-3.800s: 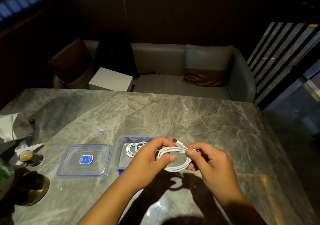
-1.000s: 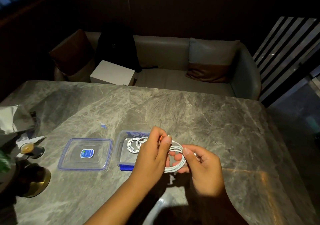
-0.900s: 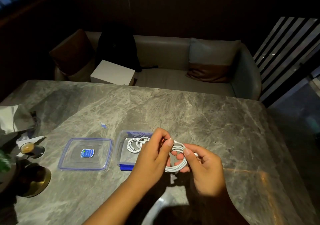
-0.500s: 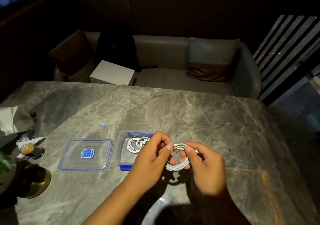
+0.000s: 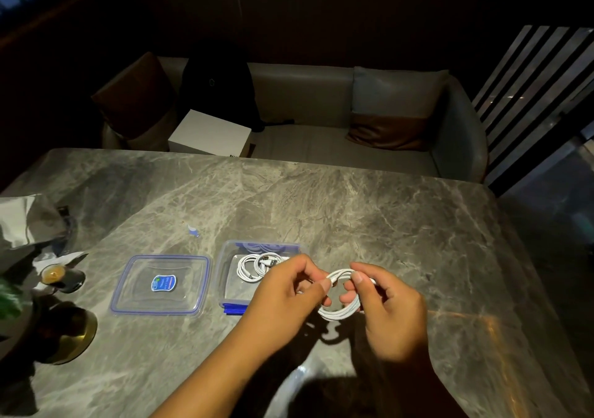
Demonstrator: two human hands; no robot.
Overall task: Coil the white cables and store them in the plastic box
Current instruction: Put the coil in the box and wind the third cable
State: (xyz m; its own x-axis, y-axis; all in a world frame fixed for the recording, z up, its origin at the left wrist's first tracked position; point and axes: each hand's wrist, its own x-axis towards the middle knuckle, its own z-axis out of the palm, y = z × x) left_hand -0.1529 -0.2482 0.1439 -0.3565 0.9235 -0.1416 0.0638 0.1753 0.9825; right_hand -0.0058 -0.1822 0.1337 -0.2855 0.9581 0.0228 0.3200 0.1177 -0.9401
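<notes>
- The left hand (image 5: 289,292) and right hand (image 5: 392,314) hold a coiled white cable (image 5: 339,314) in the air above the bench (image 5: 369,218), just right of the plastic box (image 5: 229,284).
- The left hand pinches one strand of the coil between thumb and forefinger.
- The right hand pinches the top of the coil the same way, with its lower fingers curled through the loop.
- The open box stands on the bench with two other coiled cables (image 5: 252,265) inside; the left hand hides its near right corner.
- Its clear lid (image 5: 160,286) lies flat just to the left, with a blue label on it.
- A small cup (image 5: 53,273) and crumpled paper (image 5: 19,221) sit at the bench's left edge.
- Beyond the bench stands a sofa (image 5: 321,141) carrying a white carton (image 5: 209,136) and a black bag (image 5: 218,86).
</notes>
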